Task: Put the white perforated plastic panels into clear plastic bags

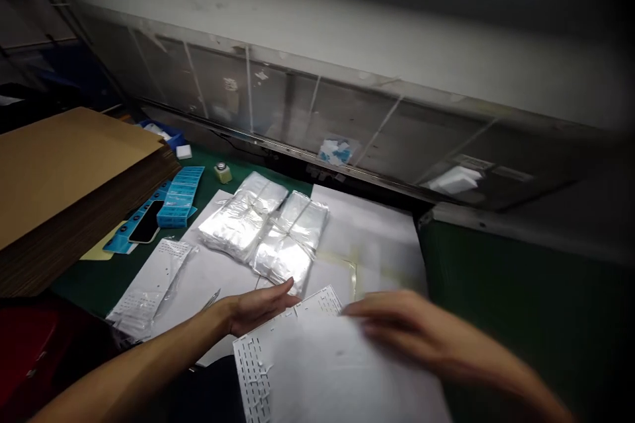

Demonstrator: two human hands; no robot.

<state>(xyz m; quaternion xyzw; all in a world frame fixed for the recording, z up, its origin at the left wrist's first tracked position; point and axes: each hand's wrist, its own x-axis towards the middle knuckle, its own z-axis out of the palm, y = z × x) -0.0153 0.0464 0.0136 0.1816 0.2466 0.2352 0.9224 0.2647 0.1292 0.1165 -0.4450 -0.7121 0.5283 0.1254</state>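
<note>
A white perforated panel (255,377) with rows of slots leans low in front of me, with small white slivers on it. A plain white sheet (337,370), blurred, covers much of it. My left hand (260,309) is beside the panel's upper left edge, fingers stretched out and thumb raised. My right hand (401,324), smeared by motion, has its fingers closed at the sheet's upper right edge. Beyond the hands lie two tied bundles of clear plastic bags (245,215) (292,234) on white paper. Another slotted strip (153,277) in clear plastic lies left.
A tall stack of brown cardboard (74,172) fills the left side of the green table (476,291). Near it lie blue label sheets (183,195), a phone (146,223) and a small bottle (223,172). A metal-framed clear panel (278,102) stands along the back.
</note>
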